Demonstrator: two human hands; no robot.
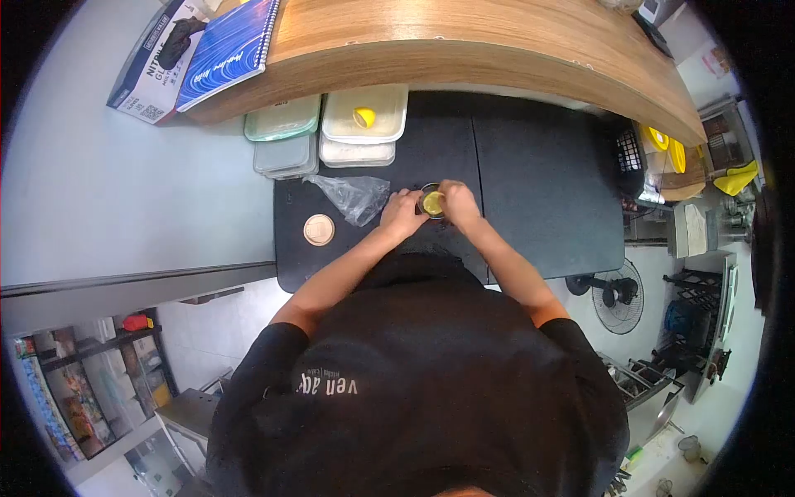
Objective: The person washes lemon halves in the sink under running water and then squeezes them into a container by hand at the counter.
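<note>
Between my two hands stands a small round cup [432, 215] with a dark rim. A yellow lemon slice [433, 202] shows inside it. My left hand [402, 215] wraps the cup's left side with closed fingers. At the right rim, my right hand [460, 204] has its fingers curled together over the cup's edge; what they pinch is hidden. A crumpled clear plastic bag [358, 199] lies just left of my left hand. Farther left is a round pale wooden-looking lid [319, 230].
Stacked lidded containers [281, 123] line the back left of the black table [546, 190]. Half a lemon [364, 118] rests on a white-lidded container [389, 130]. A wooden shelf [464, 51] overhangs the back, holding a blue notebook [230, 51] and a glove box [151, 70].
</note>
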